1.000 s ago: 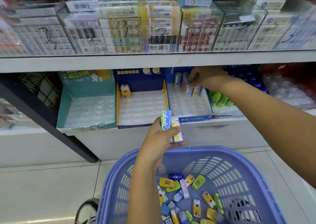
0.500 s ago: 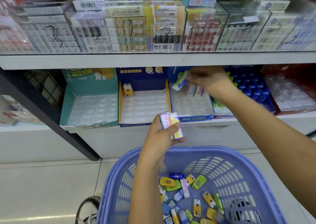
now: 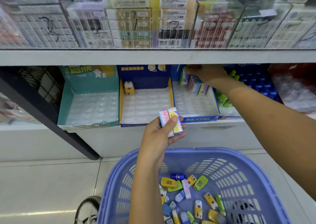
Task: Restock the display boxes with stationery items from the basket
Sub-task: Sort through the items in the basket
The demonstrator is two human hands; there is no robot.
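Note:
My left hand [image 3: 156,135] grips two boxed erasers [image 3: 171,119], one pink and one yellow-purple, in front of the shelf edge above the purple basket [image 3: 248,164]. Several small erasers and sharpeners [image 3: 186,188] lie loose in the basket. My right hand [image 3: 209,73] reaches to the back of the right blue display box [image 3: 198,118] and pinches the top of a green-topped eraser [image 3: 183,78] standing upright at its back left. A few more erasers [image 3: 198,87] stand beside it. The middle blue box [image 3: 133,125] holds one yellow bear eraser [image 3: 129,87]. The teal box [image 3: 89,125] shows only its clear tray.
The shelf board [image 3: 153,57] hangs low over the boxes, with clear bins of packaged stationery on it. Green items [image 3: 224,99] and blue items [image 3: 259,85] stand right of the boxes. A dark slanted post [image 3: 51,114] is at left. A shoe [image 3: 87,210] is beside the basket.
My right hand has turned the green-topped eraser from tilted to upright and lowered it into the back left of the right blue box. My left hand has shifted slightly, still gripping two erasers.

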